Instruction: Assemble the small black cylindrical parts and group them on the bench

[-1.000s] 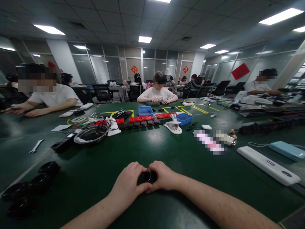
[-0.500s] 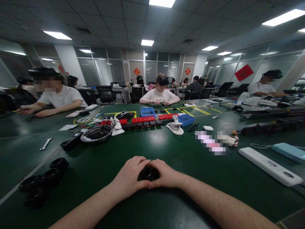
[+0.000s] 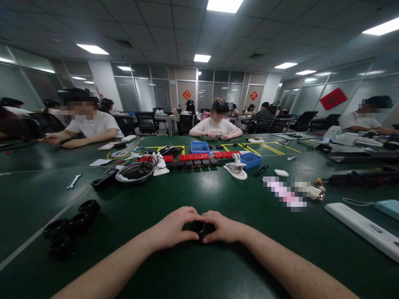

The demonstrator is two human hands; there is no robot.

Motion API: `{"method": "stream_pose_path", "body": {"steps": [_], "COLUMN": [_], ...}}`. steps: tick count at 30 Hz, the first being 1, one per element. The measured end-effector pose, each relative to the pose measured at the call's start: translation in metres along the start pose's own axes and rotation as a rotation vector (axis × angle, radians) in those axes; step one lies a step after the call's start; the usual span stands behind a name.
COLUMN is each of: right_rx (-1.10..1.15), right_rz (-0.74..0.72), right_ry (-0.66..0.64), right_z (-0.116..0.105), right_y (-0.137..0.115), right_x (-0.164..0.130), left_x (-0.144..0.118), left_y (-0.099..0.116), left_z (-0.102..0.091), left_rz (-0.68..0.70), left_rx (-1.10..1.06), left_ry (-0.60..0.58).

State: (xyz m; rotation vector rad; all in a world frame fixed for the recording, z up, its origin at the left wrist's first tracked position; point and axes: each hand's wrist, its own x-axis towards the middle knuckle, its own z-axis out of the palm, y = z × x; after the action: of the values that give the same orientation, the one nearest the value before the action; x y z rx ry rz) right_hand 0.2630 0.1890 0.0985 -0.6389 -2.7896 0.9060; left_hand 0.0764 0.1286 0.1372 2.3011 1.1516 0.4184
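Observation:
A small black round part with a hole in its middle (image 3: 199, 227) is low over or on the green table, close in front of me. My left hand (image 3: 177, 225) curls round its left side, thumb on the near side and fingers on the far side. From the right, my right hand (image 3: 225, 226) grips the same part in a like way. The fingertips of both hands meet along its far edge, while a narrow gap parts the thumbs. Much of the part is hidden by my fingers. Several similar black round pieces (image 3: 81, 222) lie in a cluster to the left.
An open-end wrench (image 3: 74, 182) lies at the left. Farther off are a metal bowl (image 3: 134, 171), red sockets (image 3: 195, 156), a white clip base (image 3: 236, 169) and blue trays (image 3: 251, 159). A white power strip (image 3: 363, 228) lies at the right. Other people sit around the table.
The view has turned slightly left, so the scene sits farther right. My thumbs, touching before, are now apart. Both hands still hold the black part.

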Motion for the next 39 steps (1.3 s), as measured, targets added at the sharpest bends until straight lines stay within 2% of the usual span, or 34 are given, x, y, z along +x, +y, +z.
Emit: {"method": "stream_pose_path", "body": {"steps": [6, 9, 12, 14, 17, 20, 23, 27, 39], "right_rx": [-0.007, -0.021, -0.141, -0.252, -0.323, -0.226, -0.065, 0.078, 0.104], "right_rz": [0.004, 0.147, 0.286, 0.321, 0.313, 0.21, 0.083, 0.02, -0.014], "right_ry": [0.027, 0.131, 0.287, 0.363, 0.402, 0.367, 0.218, 0.048, 0.02], "right_z": [0.004, 0.016, 0.03, 0.037, 0.04, 0.033, 0.02, 0.005, 0.004], "right_y": [0.005, 0.007, 0.003, -0.002, -0.008, -0.007, -0.001, 0.006, 0.009], "right_x": [0.002, 0.004, 0.006, 0.007, 0.007, 0.004, 0.001, -0.003, -0.002], "left_x": [0.0, 0.001, 0.002, 0.003, 0.004, 0.003, 0.002, 0.0, 0.0], "left_y": [0.0, 0.004, 0.007, 0.009, 0.008, 0.006, 0.003, -0.002, -0.005], "left_z": [0.005, 0.015, 0.028, 0.034, 0.039, 0.035, 0.027, 0.017, 0.017], "left_rz": [-0.03, -0.141, -0.26, -0.296, -0.286, -0.238, -0.179, -0.098, -0.081], "left_rx": [0.061, 0.128, 0.207, 0.242, 0.249, 0.212, 0.148, 0.078, 0.049], "left_ry": [0.041, 0.148, 0.282, 0.339, 0.376, 0.351, 0.267, 0.158, 0.122]}}
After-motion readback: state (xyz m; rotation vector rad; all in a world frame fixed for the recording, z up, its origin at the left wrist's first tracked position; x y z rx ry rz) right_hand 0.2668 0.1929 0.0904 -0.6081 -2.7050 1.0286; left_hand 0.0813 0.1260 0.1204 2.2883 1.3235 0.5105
